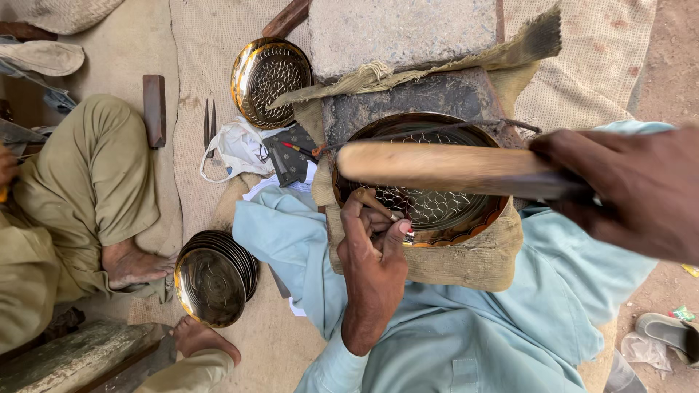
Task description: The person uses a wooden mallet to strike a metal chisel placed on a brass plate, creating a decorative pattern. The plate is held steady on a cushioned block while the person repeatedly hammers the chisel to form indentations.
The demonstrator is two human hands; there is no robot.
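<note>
Head view: engraved brass plate (pixel 437 211), round with netted pattern, rests on burlap-padded block (pixel 473 262). Left hand (pixel 373 266) pinches a small chisel (pixel 378 205) against it; right hand (pixel 630 191) grips one wooden mallet (pixel 444 169). One loose plate (pixel 269 78), perhaps several stacked plates (pixel 215 278).

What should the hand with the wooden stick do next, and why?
Probably bring the wooden stick down onto the small chisel. The right hand holds it raised above, and the left hand has the chisel set on the brass plate.
</note>
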